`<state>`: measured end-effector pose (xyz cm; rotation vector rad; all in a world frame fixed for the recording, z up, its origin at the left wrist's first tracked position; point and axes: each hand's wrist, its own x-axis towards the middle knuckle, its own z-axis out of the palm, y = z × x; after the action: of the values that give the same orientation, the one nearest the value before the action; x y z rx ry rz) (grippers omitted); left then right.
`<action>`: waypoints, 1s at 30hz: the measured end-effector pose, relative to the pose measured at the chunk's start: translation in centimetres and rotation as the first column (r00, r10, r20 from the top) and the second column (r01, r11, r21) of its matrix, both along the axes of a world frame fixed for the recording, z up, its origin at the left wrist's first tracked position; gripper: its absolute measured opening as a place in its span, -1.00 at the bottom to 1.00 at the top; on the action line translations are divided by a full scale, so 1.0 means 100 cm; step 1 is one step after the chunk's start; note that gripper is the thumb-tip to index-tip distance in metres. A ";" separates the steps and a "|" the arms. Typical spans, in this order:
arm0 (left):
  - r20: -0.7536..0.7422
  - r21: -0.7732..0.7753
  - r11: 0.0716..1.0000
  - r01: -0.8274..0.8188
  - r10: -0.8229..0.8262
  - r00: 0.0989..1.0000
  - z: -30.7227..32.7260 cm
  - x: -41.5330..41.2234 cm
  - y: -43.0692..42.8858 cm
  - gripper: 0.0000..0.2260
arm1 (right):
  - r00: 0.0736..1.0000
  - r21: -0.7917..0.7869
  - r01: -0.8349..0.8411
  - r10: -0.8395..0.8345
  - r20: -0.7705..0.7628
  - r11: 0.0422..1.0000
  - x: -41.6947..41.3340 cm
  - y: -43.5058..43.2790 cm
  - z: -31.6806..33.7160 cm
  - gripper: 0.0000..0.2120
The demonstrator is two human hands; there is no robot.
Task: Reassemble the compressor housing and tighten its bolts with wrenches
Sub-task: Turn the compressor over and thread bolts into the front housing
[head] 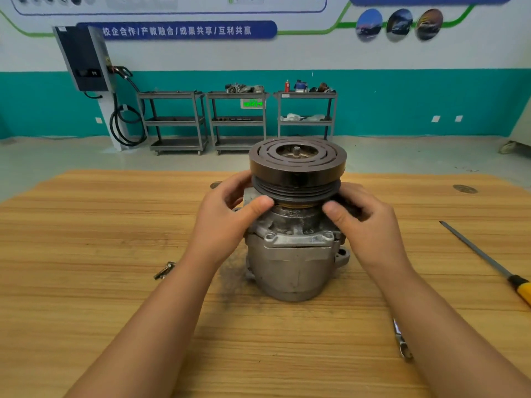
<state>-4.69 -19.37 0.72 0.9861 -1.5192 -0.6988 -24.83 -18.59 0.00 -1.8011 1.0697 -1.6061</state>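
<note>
One upright compressor (290, 262) on table (86, 225), left hand (227, 225), right hand (367, 225), fingers (258, 203) clamping it

A screwdriver (485, 258) with a yellow handle is laid on the wooden table (86, 225), near its right edge. Three grey shelf carts (237, 119) are lined up against the teal wall (402, 104). A black charger box (83, 58) is mounted to their left, with a looped cable (112, 124) hung below.

left hand (227, 214) fingertips lost behind the pulley (297, 168), right hand (365, 219) fingers too, screwdriver (482, 256) handle right of it cut by the edge, metal bit (164, 270) down-left of left hand, too tiny to ID
</note>
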 end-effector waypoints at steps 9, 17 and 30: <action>-0.139 0.076 0.995 0.069 -0.058 0.989 -0.009 0.013 -0.002 -0.64 | 0.997 0.192 -0.041 0.027 0.077 0.981 -0.021 -0.008 -0.004 -0.47; -0.282 0.083 0.972 0.221 -0.190 0.940 -0.018 0.015 0.000 -0.70 | 0.881 0.179 -0.303 0.203 0.427 0.936 -0.025 -0.013 -0.024 -0.44; -0.476 0.058 0.970 0.235 -0.180 0.861 -0.021 0.007 0.003 -0.67 | 0.758 0.122 -0.376 0.229 0.610 0.919 -0.014 -0.013 -0.035 -0.66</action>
<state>-3.97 -19.10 -1.38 0.6714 -1.1707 -1.1042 -26.24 -19.94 -3.46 -1.1188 0.6016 -1.5879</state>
